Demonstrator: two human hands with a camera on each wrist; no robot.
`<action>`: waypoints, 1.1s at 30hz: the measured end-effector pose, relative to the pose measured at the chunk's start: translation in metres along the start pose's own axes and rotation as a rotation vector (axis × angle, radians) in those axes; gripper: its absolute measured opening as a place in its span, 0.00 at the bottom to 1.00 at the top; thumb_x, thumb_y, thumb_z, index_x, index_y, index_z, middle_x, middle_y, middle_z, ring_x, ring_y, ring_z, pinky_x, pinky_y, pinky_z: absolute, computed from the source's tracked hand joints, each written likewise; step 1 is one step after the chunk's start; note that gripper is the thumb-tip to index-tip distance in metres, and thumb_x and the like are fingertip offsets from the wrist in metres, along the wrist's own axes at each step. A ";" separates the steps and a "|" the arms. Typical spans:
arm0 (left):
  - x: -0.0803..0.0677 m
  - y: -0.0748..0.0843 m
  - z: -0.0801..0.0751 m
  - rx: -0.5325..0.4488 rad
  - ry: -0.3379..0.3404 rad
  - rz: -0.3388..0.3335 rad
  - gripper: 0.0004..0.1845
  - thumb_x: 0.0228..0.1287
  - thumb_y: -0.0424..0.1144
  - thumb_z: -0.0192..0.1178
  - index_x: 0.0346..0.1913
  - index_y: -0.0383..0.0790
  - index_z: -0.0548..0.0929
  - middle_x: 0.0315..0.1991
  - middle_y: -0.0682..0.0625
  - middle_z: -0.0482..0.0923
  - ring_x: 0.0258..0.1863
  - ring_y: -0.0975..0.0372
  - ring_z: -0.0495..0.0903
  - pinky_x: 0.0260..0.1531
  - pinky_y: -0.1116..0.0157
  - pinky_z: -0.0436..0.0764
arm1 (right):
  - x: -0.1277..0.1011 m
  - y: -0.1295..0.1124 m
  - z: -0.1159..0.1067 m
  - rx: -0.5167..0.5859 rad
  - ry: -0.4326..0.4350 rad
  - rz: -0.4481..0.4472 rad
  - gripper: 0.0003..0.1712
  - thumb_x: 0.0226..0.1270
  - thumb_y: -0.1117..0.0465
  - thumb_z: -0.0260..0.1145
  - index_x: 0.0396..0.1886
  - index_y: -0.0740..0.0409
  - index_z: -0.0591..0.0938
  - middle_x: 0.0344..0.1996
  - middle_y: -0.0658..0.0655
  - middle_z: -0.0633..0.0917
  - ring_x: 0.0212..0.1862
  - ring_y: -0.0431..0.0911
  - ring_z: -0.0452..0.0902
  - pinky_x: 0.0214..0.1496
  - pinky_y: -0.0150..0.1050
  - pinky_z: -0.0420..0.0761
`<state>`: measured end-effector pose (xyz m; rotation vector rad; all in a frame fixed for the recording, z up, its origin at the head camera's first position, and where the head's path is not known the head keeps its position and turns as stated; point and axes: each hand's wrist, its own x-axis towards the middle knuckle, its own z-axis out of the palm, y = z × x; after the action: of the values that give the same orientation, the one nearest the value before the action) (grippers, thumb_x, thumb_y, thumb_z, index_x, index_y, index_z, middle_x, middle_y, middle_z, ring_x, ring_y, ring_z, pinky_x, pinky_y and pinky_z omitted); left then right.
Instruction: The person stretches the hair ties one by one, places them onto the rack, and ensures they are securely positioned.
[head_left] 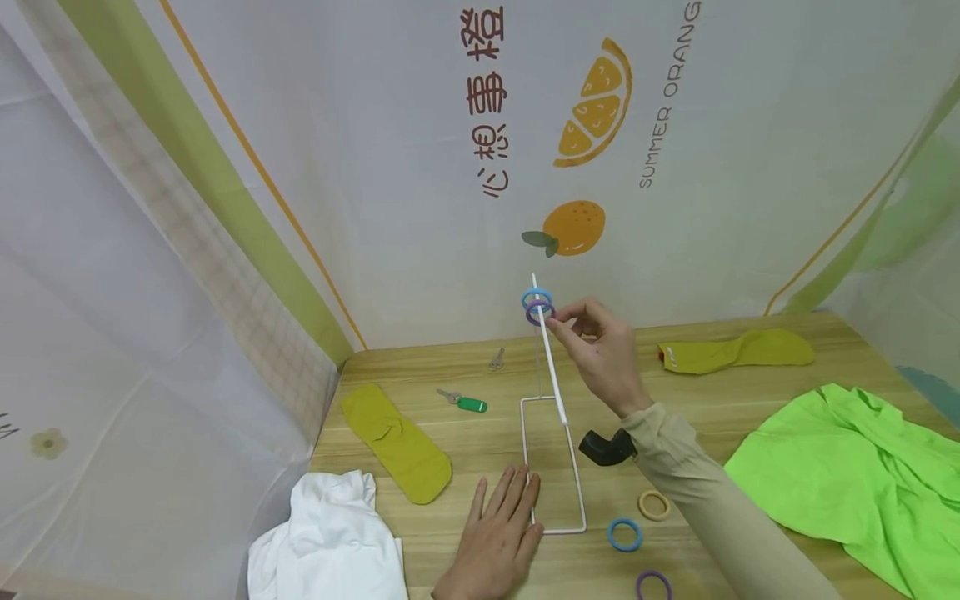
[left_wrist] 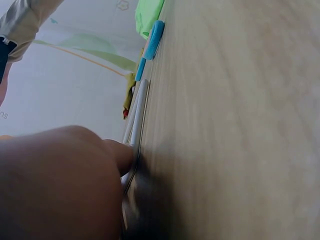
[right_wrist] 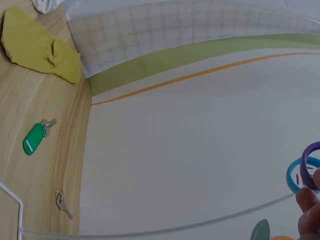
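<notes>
My right hand [head_left: 603, 358] pinches a purple ring [head_left: 531, 321] between thumb and fingertips, up at the far part of the white stand's top bar [head_left: 553, 375]. Just beyond it a light blue ring [head_left: 527, 293] hangs at the same bar. In the right wrist view the purple ring [right_wrist: 304, 167] overlaps the blue ring [right_wrist: 291, 177], and only the fingertips show. My left hand [head_left: 491, 542] lies flat with straight fingers on the table, over the left side of the stand's wire base [head_left: 578, 483]. The left wrist view shows the thumb [left_wrist: 120, 155] against the white base wire [left_wrist: 140, 110].
A tan ring [head_left: 642, 506], a blue ring [head_left: 613, 537] and another purple ring [head_left: 641, 583] lie near the right forearm. A black elbow-shaped piece [head_left: 603, 450], keys with a green tag [head_left: 472, 405], a loose key [head_left: 497, 360], yellow-green socks [head_left: 405, 454], white cloth [head_left: 330, 533] and bright green cloth [head_left: 847, 467] surround the stand.
</notes>
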<state>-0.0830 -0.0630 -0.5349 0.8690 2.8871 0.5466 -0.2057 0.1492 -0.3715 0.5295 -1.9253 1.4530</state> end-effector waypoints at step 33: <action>-0.003 0.001 -0.002 0.042 0.028 0.013 0.31 0.85 0.52 0.33 0.83 0.44 0.54 0.84 0.47 0.48 0.83 0.52 0.49 0.76 0.39 0.49 | -0.116 0.082 -0.135 -0.649 -0.628 0.648 0.10 0.69 0.66 0.66 0.44 0.70 0.83 0.35 0.64 0.88 0.37 0.53 0.83 0.35 0.46 0.82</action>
<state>-0.0804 -0.0645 -0.5330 0.8938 2.9301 0.5044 -0.1441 0.2947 -0.4878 0.0307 -3.1010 0.9273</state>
